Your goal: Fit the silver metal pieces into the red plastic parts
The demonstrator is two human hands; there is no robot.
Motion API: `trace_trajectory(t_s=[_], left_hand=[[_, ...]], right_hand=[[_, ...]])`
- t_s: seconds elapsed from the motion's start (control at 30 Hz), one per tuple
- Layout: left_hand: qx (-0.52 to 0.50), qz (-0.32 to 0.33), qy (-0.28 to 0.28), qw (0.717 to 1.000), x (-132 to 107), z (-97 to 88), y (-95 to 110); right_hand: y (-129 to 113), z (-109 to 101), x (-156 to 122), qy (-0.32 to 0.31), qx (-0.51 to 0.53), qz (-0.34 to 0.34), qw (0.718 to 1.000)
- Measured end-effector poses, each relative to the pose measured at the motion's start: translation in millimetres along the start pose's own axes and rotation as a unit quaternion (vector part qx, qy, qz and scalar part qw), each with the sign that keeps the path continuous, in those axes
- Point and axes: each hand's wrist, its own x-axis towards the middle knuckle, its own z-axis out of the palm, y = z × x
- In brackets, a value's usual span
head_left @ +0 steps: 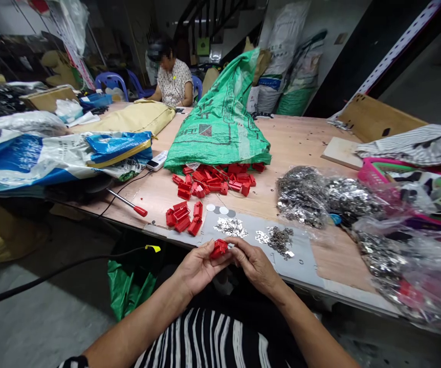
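A small red plastic part (219,249) is held between the thumb and fingers of my left hand (197,268), just off the table's front edge. My right hand (256,264) is beside it, fingertips pinched together close to the part's right side; what they hold, if anything, is hidden. Just beyond my hands, a pile of small shiny metal pieces (231,227) lies on a grey mat (303,258). Darker metal pieces (281,240) form a second pile to the right. Several loose red parts (181,216) lie to the left.
A green woven sack (220,117) spills more red parts (220,180) onto the table. Bags of metal pieces (303,197) lie at right, near a pink basket (374,171). A red-handled tool (128,203) lies left. Another person (174,79) sits across the table.
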Motion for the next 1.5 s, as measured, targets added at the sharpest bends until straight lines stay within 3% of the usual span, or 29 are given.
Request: trace_trajectory(t_s=[0.1,0.2,0.37,0.43,0.5,0.53,0.57,0.67,0.73,0.8,0.87,1.03,1.23,1.43,1.5], left_hand=[[-0.002,0.007,0.014,1.0,0.9,-0.8,2.6],[-0.003,0.01,0.011,1.0,1.6,-2.2,3.6],[0.008,0.013,-0.005,1.0,1.0,-3.4,0.7],[0.065,0.035,-0.009,0.997,-0.6,-3.8,1.0],[0.202,0.124,0.009,0.971,-2.4,-6.0,3.9],[0.301,0.194,0.025,0.933,-2.9,-8.2,6.4],[0.405,0.271,0.042,0.872,-2.9,-11.2,9.5],[0.643,0.447,0.08,0.617,1.6,-24.9,20.0],[0.713,0.497,0.095,0.486,7.9,-35.3,26.0],[0.744,0.518,0.106,0.409,15.1,-43.9,30.4],[0.754,0.529,0.112,0.372,21.5,-49.1,33.5],[0.733,0.563,0.138,0.356,32.7,-49.8,40.0],[0.737,0.538,0.143,0.385,36.2,-49.7,40.0],[0.74,0.54,0.134,0.377,25.9,-54.7,36.2],[0.721,0.553,0.127,0.398,20.1,-51.5,34.8]], right_hand=[[-4.5,-1.0,-0.8,-0.029,-0.031,-0.002,0.999],[-5.8,1.5,1.0,-0.008,-0.048,0.003,0.999],[-0.6,7.7,8.9,0.025,0.037,0.014,0.999],[0.7,8.1,12.4,0.031,0.082,0.023,0.996],[1.5,6.7,16.2,0.026,0.096,0.027,0.995],[1.9,5.2,18.4,0.024,0.091,0.029,0.995],[2.7,3.4,21.2,0.022,0.078,0.03,0.996],[7.7,-3.5,34.0,0.025,0.004,0.037,0.999],[13.1,-8.3,47.5,0.035,-0.061,0.031,0.997],[19.2,-12.7,64.7,0.042,-0.142,0.03,0.989],[24.5,-16.4,84.3,0.041,-0.222,0.051,0.973],[31.3,-21.6,135.2,0.06,-0.301,0.113,0.945],[35.4,-27.1,183.3,0.065,-0.334,0.188,0.922],[38.7,-42.9,193.7,0.037,-0.309,0.202,0.928],[36.5,-49.9,185.0,0.026,-0.291,0.198,0.936]])
